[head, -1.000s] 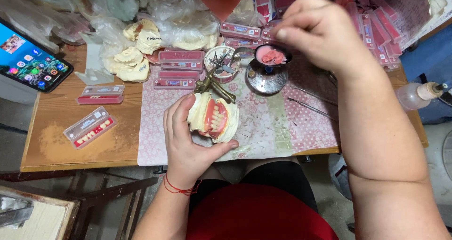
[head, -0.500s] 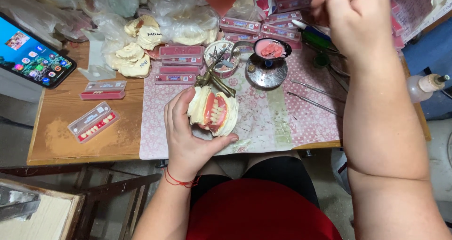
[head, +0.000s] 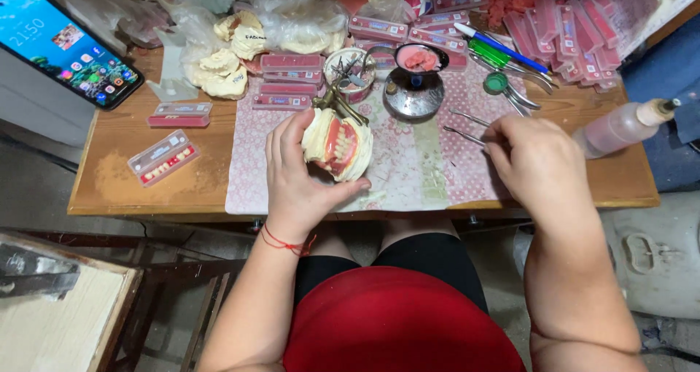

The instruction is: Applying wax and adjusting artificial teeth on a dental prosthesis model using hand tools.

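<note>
My left hand [head: 295, 179] holds a plaster dental model with pink wax gums and white teeth [head: 339, 144], tilted up over the patterned mat [head: 415, 168] near the table's front edge. To the right, my right hand [head: 536, 160] rests low on the mat. Its fingertips are pinched on the end of a thin metal instrument [head: 463, 134] that lies there. A second thin metal tool [head: 467, 117] lies just behind it, apart from the hand.
A metal burner stand carrying a small dish of pink wax [head: 415, 60] and a cup of tools [head: 348, 66] sit behind the model. Pink tooth boxes [head: 292, 62], plaster casts [head: 226, 80], a phone [head: 65, 44], a squeeze bottle [head: 623, 128] and a clear tooth tray [head: 162, 157] surround them.
My right hand has come down from the upper right, near the pink boxes, onto the mat and closed on the thin instrument. My left hand keeps holding the dental model.
</note>
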